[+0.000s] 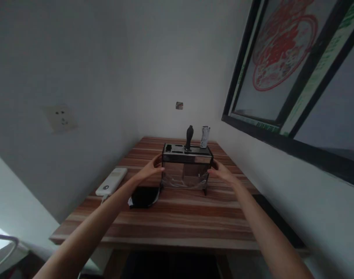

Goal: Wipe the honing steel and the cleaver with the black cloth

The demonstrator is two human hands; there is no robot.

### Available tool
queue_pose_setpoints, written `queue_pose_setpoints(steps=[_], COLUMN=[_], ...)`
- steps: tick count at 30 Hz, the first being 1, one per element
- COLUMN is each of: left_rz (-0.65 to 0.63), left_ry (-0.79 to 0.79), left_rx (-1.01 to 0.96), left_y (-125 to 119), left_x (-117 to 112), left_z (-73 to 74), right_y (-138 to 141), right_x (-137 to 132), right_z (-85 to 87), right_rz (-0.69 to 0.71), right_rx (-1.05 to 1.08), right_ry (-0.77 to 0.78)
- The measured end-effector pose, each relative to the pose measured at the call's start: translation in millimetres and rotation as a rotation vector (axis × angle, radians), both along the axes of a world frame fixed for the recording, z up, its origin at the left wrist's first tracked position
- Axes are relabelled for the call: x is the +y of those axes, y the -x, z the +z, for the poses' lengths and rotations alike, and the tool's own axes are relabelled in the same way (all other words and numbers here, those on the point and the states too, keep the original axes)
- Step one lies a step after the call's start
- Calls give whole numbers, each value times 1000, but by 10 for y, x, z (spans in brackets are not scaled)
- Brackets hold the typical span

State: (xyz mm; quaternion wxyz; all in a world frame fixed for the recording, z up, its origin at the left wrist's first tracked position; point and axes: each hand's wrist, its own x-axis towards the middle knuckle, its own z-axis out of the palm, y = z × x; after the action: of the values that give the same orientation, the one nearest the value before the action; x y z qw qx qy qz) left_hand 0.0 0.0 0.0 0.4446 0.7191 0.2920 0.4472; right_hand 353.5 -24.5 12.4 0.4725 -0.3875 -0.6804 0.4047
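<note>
A shiny metal knife block [186,170] with a dark slotted top stands on the wooden table [179,221]. One black knife handle [189,138] sticks up from its top. My left hand [151,168] grips the block's left side, fingers curled round the edge. My right hand [220,171] presses against its right side in the same way. Both arms reach forward over the table.
A white power bank [111,181] with a cable lies at the table's left edge. A black flat object [144,196] lies in front of the block. A small can [205,136] stands behind it. A wall socket [60,118] is at left, a dark-framed window [296,77] at right.
</note>
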Motion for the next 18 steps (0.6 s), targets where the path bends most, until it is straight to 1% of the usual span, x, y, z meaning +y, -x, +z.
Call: queue_pose_setpoints(steps=[2,4,5,8,9,10,11,12,13,14,15,16,18], left_rz=[8,58,98,237,280,317,348,373,394,410,422,429,435], left_ry=[-15,-28,-32,-35,-33,-31,-30,-30,-34,-41,-50,-60,-82], left_rx=[30,64,85,192,245,304,365,425,482,534,583,627,707], left_y=[86,218,298,564,648,722,786,837,877,907,928,944,969], left_x=[-19,-64,-95,-204,-242,-281,-321,-360,-399,-437,-473,-506,-558], left_z=[4,18,27,43,36,19,-9,-46,-92,-142,-195,-247,-339], right_y=[17,43,65,215,308,427,573,744,934,1135,1338,1536,1885], right_x=[-91,-236,-328,-655,-765,-867,-955,-1025,-1075,-1104,-1111,-1099,-1026], right_z=[30,59,69,73,64,52,36,19,0,-22,-45,-71,-134], right_rz=[-43,-153,-239,-585,-631,-617,-568,-472,-333,-215,-136,-111,-146], right_rx=[-17,-22,-15,-2,-23,-57,-88,-137,-237,-362,-506,-640,-900], right_ry=[-53,-155,-211,-320,-336,-337,-328,-306,-271,-260,-260,-274,-302])
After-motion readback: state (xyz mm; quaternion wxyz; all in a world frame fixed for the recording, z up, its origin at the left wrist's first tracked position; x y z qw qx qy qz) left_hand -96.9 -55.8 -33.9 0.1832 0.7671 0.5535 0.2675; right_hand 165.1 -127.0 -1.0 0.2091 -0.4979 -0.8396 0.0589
